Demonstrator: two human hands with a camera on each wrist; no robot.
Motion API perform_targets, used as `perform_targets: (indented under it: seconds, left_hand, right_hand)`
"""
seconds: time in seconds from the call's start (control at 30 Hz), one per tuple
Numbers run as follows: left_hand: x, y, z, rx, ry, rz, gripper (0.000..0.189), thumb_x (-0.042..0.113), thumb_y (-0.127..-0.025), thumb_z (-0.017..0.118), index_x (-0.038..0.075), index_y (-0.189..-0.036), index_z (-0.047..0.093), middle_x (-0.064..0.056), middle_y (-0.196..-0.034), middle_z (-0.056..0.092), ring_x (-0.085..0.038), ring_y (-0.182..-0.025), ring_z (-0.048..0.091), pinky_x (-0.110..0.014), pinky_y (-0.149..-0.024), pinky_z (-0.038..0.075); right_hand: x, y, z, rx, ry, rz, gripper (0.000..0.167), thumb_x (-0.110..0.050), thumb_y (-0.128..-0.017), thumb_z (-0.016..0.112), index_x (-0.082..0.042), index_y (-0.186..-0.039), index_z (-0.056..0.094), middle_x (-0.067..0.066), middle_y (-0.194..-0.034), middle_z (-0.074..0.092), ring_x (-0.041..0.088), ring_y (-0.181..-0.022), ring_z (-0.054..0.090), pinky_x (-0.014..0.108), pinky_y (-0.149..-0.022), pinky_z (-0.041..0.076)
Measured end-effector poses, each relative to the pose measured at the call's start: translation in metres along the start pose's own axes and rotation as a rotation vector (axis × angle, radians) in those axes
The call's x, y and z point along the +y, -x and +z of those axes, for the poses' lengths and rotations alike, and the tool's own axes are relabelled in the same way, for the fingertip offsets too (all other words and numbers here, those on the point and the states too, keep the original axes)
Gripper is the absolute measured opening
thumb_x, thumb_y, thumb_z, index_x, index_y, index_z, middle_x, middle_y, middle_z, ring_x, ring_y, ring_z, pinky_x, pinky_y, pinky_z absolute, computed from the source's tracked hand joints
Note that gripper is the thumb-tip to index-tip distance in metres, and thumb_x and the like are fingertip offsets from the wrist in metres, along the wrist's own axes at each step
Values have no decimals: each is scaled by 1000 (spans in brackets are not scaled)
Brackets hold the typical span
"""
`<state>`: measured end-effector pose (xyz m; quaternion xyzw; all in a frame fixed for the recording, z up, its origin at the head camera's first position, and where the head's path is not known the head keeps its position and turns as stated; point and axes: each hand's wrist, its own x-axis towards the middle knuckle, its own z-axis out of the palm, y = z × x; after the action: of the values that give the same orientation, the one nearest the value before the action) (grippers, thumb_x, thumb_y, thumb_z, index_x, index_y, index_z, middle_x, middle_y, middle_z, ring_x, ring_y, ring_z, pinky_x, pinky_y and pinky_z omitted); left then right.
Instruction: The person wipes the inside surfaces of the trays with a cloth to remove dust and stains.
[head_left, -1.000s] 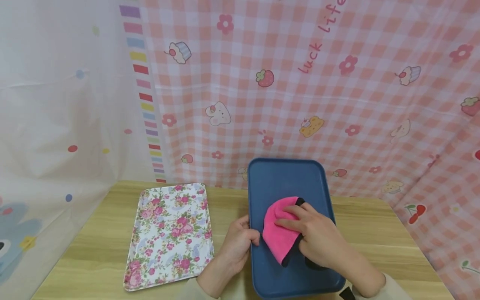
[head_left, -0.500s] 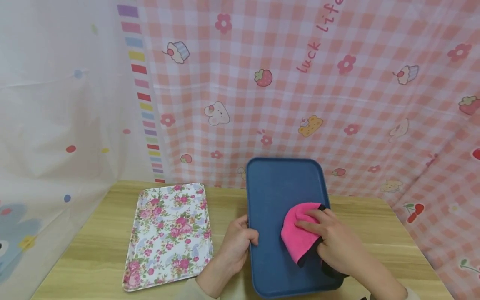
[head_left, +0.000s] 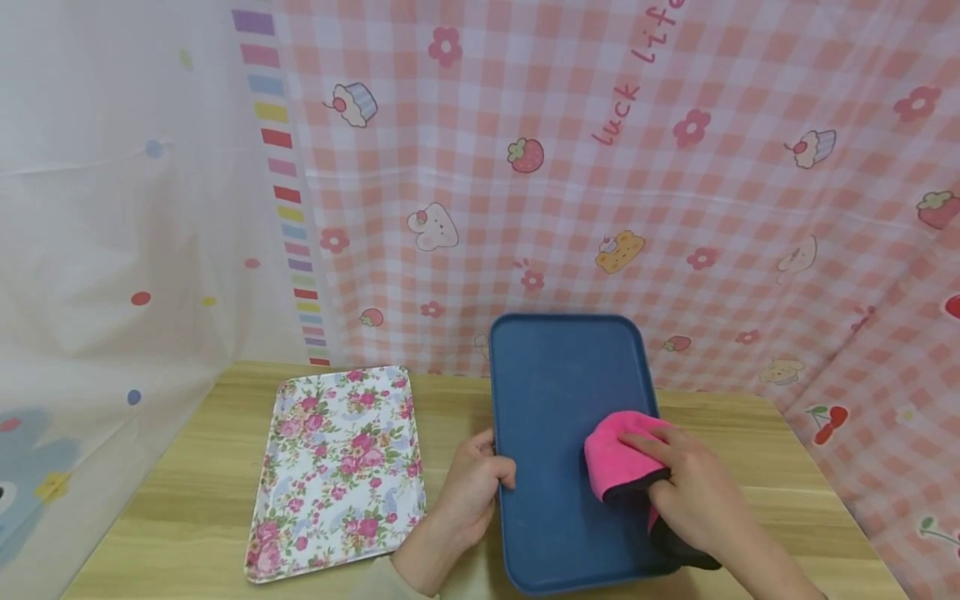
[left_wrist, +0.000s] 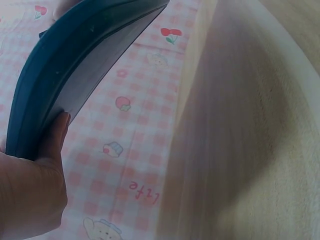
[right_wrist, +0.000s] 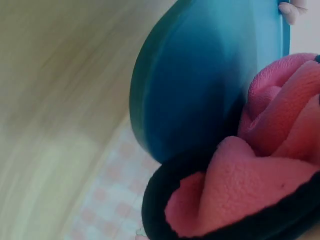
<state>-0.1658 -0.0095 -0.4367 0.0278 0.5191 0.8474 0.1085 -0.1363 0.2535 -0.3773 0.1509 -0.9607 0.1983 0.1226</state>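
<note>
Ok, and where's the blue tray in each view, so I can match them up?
Head: blue tray low, right of centre, gripped at its left edge by the left hand.
Left wrist: tray at upper left.
Right wrist: tray at top, right of centre, partly hidden by the pink cloth.
Shared landmark: the checked curtain, in all three.

One blue tray (head_left: 558,400) and one floral tray (head_left: 337,475) make two trays. There is one pink cloth (head_left: 624,454) and one desk (head_left: 180,500). One left hand (head_left: 474,487) and one right hand (head_left: 693,483) make a pair. The pink checked hanging (head_left: 487,100) carries two printed words (head_left: 620,115), four strawberries (head_left: 527,155) and perhaps nine flowers (head_left: 446,47), though its fainter right side leaves that last count uncertain.
</note>
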Motion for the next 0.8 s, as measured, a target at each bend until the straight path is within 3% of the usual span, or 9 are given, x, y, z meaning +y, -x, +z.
perform_targets:
  seconds: [0.13,0.37,0.5,0.8]
  left_hand:
    - [1,0,0,8,-2,-8,70,-12,-54,46,-13,-122,63,-12,-109,71,-21,-96,65,-29,-82,53]
    - [2,0,0,10,2,-5,69,-13,-55,46,-14,-122,63,-12,-108,72,-21,-94,66,-29,-81,53]
    - [2,-1,-1,9,3,-8,69,-13,-55,46,-14,-122,63,-13,-110,71,-21,-95,66,-29,-81,53]
    - [2,-1,-1,15,-1,-5,64,-12,-56,47,-12,-118,64,-11,-105,72,-20,-93,67,-29,-77,54]
  right_hand:
    - [-2,3,3,10,-32,39,58,7,-74,61,-12,-126,77,23,-132,67,46,-119,64,53,-83,54]
    - [-12,6,7,-10,-125,98,57,6,-77,64,-14,-129,76,22,-133,67,45,-122,63,62,-94,53]
    - [-19,6,9,-40,-161,118,58,6,-78,63,-18,-129,76,18,-135,67,42,-123,63,61,-96,53]
    - [-36,3,15,-79,-174,75,55,4,-80,63,-19,-128,77,7,-132,69,32,-121,65,53,-94,55]
